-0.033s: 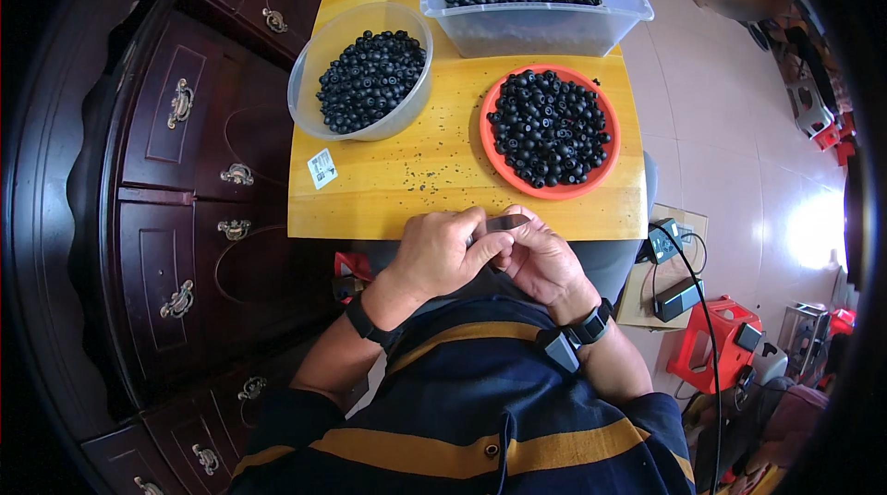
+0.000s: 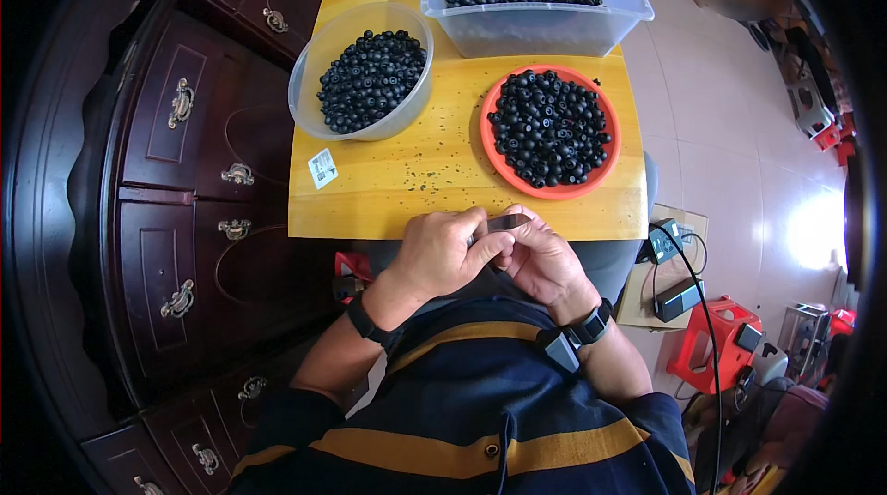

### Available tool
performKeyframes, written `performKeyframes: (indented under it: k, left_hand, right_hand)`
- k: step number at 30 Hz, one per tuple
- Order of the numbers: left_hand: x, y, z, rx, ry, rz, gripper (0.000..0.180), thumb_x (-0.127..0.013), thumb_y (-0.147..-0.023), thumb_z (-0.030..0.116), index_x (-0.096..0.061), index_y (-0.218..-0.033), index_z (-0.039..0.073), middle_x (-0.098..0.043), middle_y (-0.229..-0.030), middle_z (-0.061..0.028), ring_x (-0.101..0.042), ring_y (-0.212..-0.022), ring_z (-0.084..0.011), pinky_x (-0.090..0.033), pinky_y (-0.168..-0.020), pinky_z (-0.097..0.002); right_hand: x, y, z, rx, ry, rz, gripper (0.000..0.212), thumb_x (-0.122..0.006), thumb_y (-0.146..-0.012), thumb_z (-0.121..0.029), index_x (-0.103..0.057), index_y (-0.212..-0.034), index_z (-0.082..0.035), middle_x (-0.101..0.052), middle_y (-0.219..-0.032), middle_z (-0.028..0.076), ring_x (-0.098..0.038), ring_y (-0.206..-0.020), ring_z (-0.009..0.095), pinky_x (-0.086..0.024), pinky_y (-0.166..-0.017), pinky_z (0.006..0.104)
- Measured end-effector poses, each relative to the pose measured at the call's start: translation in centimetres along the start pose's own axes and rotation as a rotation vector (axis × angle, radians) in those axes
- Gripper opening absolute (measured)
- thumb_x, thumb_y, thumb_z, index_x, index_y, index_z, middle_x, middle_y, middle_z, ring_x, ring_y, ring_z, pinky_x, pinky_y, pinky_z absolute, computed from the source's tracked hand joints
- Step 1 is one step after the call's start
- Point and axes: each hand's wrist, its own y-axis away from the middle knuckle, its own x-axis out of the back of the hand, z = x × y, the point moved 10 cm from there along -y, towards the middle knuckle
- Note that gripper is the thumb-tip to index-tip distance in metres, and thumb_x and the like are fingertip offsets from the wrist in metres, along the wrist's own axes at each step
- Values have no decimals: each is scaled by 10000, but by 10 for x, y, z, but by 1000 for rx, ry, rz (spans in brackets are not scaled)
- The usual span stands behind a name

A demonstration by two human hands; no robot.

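My left hand and my right hand meet just in front of the near table edge, fingers closed. Between them shows a thin, dark grey, blade-like strip, pinched by the right thumb and fingers. My left thumb presses close beneath it; whatever else the left fingers grip is hidden. Beyond the right hand stands an orange-red plate heaped with small round black pieces, some showing a hole. A clear round tub at the left holds more of them.
The wooden table carries dark crumbs and a white label. At its far end is a clear rectangular bin with black pieces. A dark cabinet flanks the left. On the right are a red stool and a black cable.
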Motion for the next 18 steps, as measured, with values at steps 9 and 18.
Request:
performKeyframes:
  k: [9, 18]
  left_hand:
    - [19, -4, 7, 52, 191, 116, 220, -769, -881, 192, -631, -934, 29, -650, -687, -70, -629, -564, -164, -468, -527, -307]
    - [29, -15, 7, -39, 210, 91, 144, -741, -858, 72, -638, -946, 25, -578, -644, -8, -545, -564, -92, -460, -539, -282]
  right_hand:
    - [-10, 0, -2, -3, -2, 8, 95, -615, -1006, -156, -607, -1000, -62, -655, -842, 24, -651, -688, 121, -573, -652, 245]
    - [-12, 3, -3, -58, 104, -13, 122, -614, -1013, -185, -625, -1042, -67, -675, -875, 10, -650, -725, 92, -557, -681, 229]
